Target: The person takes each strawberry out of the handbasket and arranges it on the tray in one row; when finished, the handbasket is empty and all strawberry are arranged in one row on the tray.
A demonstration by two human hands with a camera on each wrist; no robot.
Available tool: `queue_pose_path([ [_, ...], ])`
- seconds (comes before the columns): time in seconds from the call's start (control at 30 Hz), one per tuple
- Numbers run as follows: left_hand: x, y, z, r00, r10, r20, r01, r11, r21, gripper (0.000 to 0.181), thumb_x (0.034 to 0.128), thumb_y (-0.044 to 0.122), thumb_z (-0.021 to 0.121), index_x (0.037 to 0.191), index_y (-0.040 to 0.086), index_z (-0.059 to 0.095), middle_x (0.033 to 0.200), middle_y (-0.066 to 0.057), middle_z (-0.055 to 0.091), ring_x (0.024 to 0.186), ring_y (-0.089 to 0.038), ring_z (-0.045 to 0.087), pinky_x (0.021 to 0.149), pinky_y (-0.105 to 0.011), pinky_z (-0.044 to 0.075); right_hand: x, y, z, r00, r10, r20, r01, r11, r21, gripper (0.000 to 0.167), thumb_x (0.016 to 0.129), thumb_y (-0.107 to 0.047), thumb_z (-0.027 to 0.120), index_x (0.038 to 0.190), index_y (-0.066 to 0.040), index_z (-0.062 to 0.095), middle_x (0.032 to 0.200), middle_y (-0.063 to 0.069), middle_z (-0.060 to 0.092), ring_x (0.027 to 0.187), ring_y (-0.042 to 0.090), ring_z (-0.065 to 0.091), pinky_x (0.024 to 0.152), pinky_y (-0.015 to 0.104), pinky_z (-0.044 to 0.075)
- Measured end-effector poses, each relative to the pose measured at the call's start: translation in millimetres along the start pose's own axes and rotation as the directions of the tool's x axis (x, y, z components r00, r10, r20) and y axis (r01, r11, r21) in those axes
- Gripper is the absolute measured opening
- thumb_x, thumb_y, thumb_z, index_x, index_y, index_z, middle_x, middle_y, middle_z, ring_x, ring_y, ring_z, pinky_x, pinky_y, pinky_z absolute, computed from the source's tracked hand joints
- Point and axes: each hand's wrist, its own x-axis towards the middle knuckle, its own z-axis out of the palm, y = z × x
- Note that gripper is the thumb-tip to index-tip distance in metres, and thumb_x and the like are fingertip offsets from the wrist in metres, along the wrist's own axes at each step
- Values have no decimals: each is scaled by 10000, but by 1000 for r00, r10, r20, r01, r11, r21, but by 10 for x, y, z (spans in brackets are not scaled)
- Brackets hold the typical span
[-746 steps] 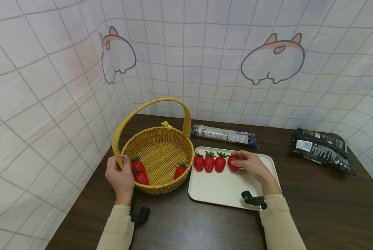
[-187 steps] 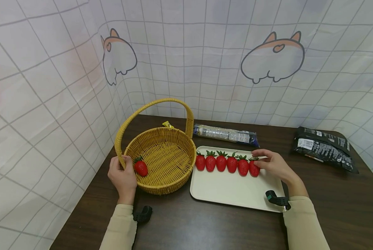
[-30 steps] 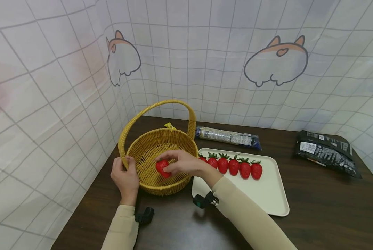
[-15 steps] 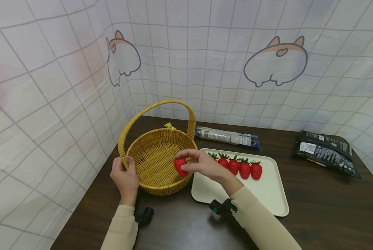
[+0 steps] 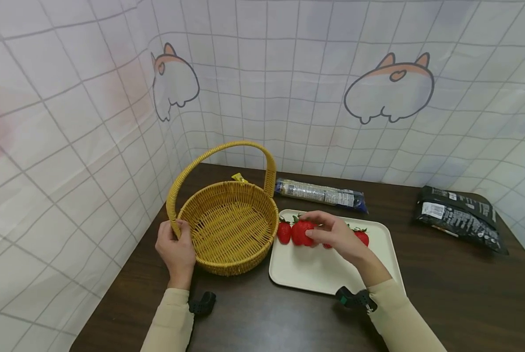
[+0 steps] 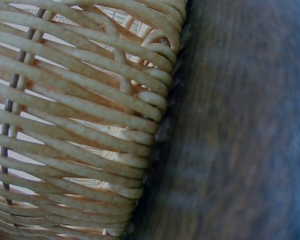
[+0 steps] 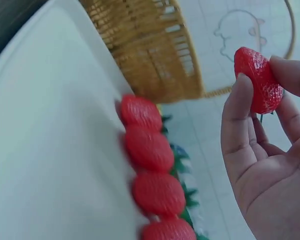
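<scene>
My left hand [image 5: 176, 252] grips the yellow woven basket [image 5: 231, 227] at its left side, by the foot of the handle. Nothing lies inside the basket. In the left wrist view only the basket's woven wall [image 6: 80, 110] and the dark tabletop show, not the hand. Over the white tray [image 5: 315, 269], my right hand [image 5: 341, 242] pinches a red strawberry [image 7: 260, 80] between thumb and fingers, held up off the tray. Behind and below it, several strawberries [image 5: 284, 231] lie in a row along the tray's far edge, partly hidden by the hand.
A long clear-and-blue packet [image 5: 319, 192] lies behind the tray. To the right is a black bag [image 5: 460, 215] with a white label. A small yellow wrapper [image 5: 239, 178] sits behind the basket. A white grid-patterned curtain [image 5: 297, 98] surrounds the dark table.
My right hand has carried the strawberry from inside the basket rightward over the tray. The left hand keeps its place. Since the oldest frame, the basket has emptied and the tray's row has lengthened.
</scene>
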Motion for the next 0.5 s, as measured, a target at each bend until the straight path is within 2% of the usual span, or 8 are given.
queue_pose_path([
  [0.17,3,13,8,1000,16,-6,-16,1000,-10,133,889,-36,628,757,-19,640,787,-126,586,644,-57,421,612,-233,328,-148,-14,-152,997,-35,-72,33,999,-26,390,922,-149,666,1287,-50,567,1174,87,604,835,218,647,751,467,546],
  [0.5,-6,19,10,1000,13,2,-13,1000,3,219,903,-35,609,690,-10,565,735,-111,537,614,-76,389,606,-243,309,-309,2,-477,984,-70,-164,60,996,-67,388,951,-140,618,1306,-15,523,1181,89,578,958,221,625,781,343,554],
])
